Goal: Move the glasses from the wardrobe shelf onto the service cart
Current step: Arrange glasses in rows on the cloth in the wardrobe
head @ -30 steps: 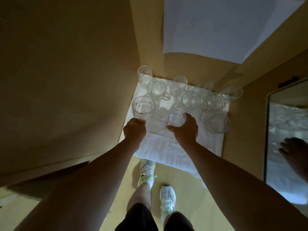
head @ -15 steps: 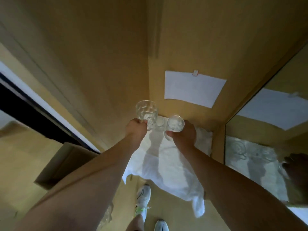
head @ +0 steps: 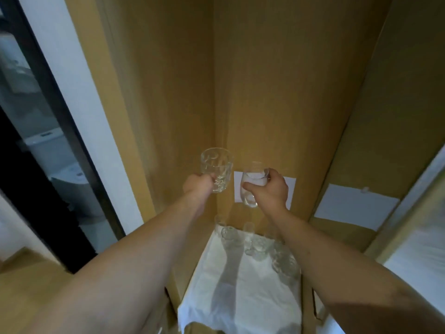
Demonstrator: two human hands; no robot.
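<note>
My left hand [head: 198, 184] grips a clear patterned tumbler [head: 218, 168] held upright, well above the shelf. My right hand [head: 271, 190] grips a smaller smooth clear glass [head: 253, 182], its fingers wrapped round the bowl. Both glasses hang in the air in front of the wooden wardrobe back wall. Below them, several more clear glasses [head: 258, 245] stand at the far end of a white cloth [head: 243, 295] that covers the shelf. The service cart is not in view.
Wooden wardrobe walls [head: 173, 97] close in on the left and behind. A white paper sheet [head: 291, 189] is pinned to the back wall; a mirror panel [head: 414, 237] stands at the right. A dark doorway [head: 36, 165] opens at the left.
Both hands lifted their glasses off the white cloth and raised them high above the shelf. The camera tilted up, so the other glasses now sit low in view.
</note>
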